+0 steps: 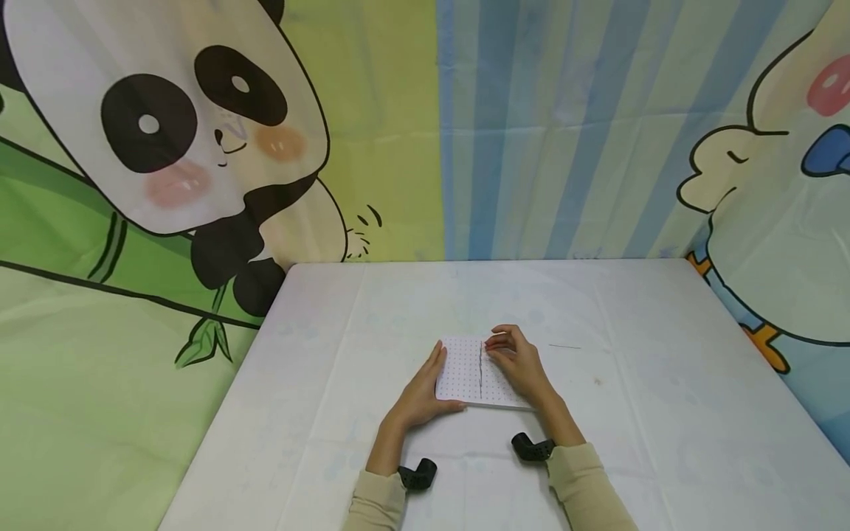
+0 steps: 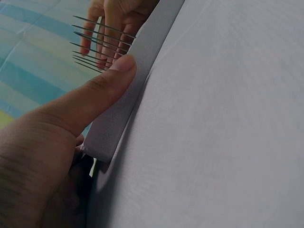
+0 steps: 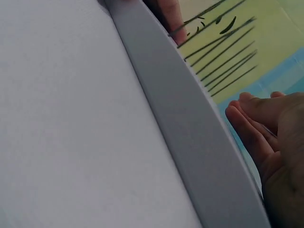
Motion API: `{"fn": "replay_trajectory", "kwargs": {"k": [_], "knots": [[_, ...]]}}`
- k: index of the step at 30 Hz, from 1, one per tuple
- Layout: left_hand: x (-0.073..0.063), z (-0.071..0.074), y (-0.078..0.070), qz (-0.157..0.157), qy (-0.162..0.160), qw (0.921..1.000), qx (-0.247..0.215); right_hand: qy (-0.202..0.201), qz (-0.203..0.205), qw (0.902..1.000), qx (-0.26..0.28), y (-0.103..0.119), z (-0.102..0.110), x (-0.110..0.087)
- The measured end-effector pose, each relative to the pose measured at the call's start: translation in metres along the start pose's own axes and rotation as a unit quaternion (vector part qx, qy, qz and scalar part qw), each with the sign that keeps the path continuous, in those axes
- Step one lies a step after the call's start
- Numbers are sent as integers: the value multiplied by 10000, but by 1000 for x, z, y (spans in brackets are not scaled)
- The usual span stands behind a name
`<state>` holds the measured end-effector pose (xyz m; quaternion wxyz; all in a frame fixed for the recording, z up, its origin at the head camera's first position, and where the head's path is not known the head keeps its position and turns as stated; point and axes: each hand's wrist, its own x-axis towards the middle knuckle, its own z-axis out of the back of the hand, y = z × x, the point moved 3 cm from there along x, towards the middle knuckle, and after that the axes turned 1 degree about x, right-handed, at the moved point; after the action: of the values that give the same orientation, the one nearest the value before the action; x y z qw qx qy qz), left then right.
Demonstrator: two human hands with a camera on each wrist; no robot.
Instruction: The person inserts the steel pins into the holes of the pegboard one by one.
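Note:
A white pegboard [image 1: 458, 372] with a grid of small holes lies on the table. Several thin dark rods [image 1: 481, 369] stand up from it in a row running front to back; in the right wrist view the rods [image 3: 223, 52] stick out side by side. My left hand [image 1: 421, 391] grips the board's left end, its thumb along the near edge [image 2: 114, 109] and its fingers at the left side. At the far end of the row is my right hand [image 1: 521, 366], thumb and fingertips close together beside the rods. I cannot tell whether a rod is between them.
One loose thin rod [image 1: 564, 346] lies on the white-covered table [image 1: 664, 413], right of the board. Black wrist cameras [image 1: 418, 476] sit on both forearms. A cartoon-printed curtain [image 1: 385, 133] hangs behind the table.

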<state>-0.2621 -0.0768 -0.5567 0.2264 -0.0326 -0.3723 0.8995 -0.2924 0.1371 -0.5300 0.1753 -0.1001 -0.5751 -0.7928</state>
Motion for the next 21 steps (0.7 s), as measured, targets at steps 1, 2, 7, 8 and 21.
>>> {"fn": "replay_trajectory", "kwargs": {"k": [1, 2, 7, 8, 21], "knots": [[0, 0, 0, -4, -13, 10000, -11, -60, -77, 9999, 26, -1, 4, -1], [0, 0, 0, -8, -23, 10000, -13, -153, -174, 9997, 71, -3, 8, -1], [1, 0, -1, 4, -18, 10000, 29, -783, -429, 9960, -3, -18, 39, -6], [1, 0, -1, 6, -21, 10000, 39, -941, -415, 9947, -57, -19, 46, -8], [1, 1, -1, 23, -21, 10000, 38, -2208, -668, 9615, -1493, -48, 114, -24]]}}
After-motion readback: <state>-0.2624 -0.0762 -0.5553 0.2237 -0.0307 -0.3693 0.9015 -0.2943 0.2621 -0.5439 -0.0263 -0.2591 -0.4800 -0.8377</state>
